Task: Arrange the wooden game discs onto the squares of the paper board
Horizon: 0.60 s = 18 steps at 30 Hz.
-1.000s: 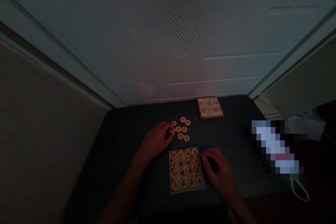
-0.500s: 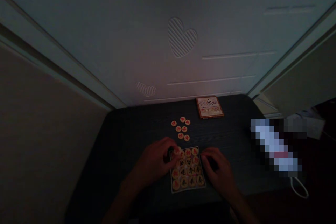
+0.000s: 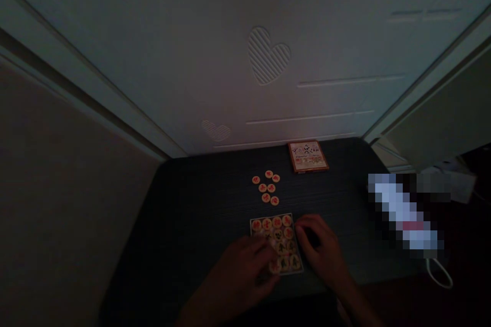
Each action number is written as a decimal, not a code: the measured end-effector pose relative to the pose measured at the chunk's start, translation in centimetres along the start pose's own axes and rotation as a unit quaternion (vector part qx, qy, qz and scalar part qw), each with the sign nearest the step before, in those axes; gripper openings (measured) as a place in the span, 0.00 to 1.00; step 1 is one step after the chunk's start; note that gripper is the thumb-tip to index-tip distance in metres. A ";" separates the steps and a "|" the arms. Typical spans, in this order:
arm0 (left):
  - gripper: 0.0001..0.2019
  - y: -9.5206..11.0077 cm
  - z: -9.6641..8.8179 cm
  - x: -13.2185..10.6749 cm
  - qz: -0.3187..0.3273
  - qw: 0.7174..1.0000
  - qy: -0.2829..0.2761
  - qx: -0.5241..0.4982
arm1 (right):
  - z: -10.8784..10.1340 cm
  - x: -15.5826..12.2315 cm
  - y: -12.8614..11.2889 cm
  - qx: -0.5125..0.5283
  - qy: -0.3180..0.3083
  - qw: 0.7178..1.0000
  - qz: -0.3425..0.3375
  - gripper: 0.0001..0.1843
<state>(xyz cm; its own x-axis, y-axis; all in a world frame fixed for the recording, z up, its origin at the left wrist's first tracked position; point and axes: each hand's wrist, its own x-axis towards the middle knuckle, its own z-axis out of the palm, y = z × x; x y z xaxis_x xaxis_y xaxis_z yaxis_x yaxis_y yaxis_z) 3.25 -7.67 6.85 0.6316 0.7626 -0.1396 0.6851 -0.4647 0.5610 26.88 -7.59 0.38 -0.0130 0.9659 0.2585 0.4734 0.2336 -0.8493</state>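
Note:
A shallow square tray (image 3: 301,255) holds rows of round Chinese chess pieces with red and black characters. Over its lower left part, my left hand (image 3: 245,268) is closed, a little blurred, and hides several pieces. At its fingertips shows a red-marked Chinese chess piece (image 3: 274,266), which seems to be pinched above the bottom row. My right hand (image 3: 320,242) lies at the tray's right side with curled fingers, thumb and forefinger against the upper right rim. Beyond the tray, several loose red-marked pieces (image 3: 271,188) lie flat on the dark table (image 3: 207,194).
A flat square box lid (image 3: 309,156) with printed characters lies at the table's back edge. A pale panel with embossed hearts (image 3: 269,56) rises behind the table. At the right, a blurred-out bright object (image 3: 404,214) with a white loop extends past the table edge.
My left hand has let go of a red piece in the tray's top left corner and moved down to the lower left. My right hand stays at the rim.

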 end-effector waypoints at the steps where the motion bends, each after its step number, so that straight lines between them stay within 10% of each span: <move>1: 0.11 0.1 0.0 0.0 0.001 1.000 -0.002 -0.001 | 0.0 0.0 0.0 -0.001 0.001 1.000 -0.001 0.07; 18: 0.07 0.0 1.0 0.0 0.030 0.999 0.009 0.024 | 0.1 -0.1 0.2 0.009 -0.003 1.000 0.006 0.06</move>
<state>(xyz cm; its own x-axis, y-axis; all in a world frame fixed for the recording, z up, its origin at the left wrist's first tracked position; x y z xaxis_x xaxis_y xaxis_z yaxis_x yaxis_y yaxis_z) 3.66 -8.12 6.00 0.6656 0.7408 -0.0910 0.6633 -0.5311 0.5273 26.93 -7.62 0.16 -0.0126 0.9691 0.2464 0.4580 0.2246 -0.8601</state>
